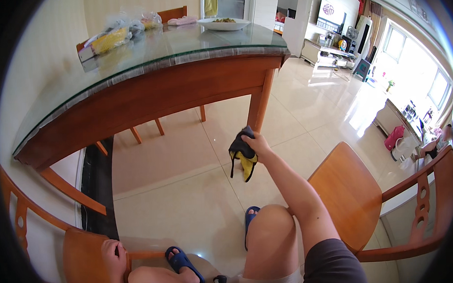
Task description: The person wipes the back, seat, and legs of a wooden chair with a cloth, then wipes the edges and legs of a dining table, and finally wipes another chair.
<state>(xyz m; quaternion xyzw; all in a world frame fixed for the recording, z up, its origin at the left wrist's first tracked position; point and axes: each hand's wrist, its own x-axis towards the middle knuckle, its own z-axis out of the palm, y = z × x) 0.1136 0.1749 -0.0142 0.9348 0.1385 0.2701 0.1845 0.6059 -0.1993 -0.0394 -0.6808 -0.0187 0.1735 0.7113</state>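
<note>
A two-sided cleaning cloth [245, 151], dark grey on one face and yellow on the other, dangles from my right hand [260, 147]. That arm reaches forward over my knee, with the hand in front of the wooden table leg [260, 99]. My left hand [113, 252] is loosely curled at the edge of the wooden chair seat [82, 258] on the left. A dark hollow shows between its fingers, and I see no object in it. Above both hands stands a wooden dining table [164, 87] with a glass top.
On the table are a white plate of food [224, 24], a pink cloth [182, 20] and plastic-bagged items [110, 39]. Another wooden chair [344, 193] is close on my right. My feet wear blue slippers [184, 266]. Farther right, a person [438, 141] is near a pink bag [394, 137].
</note>
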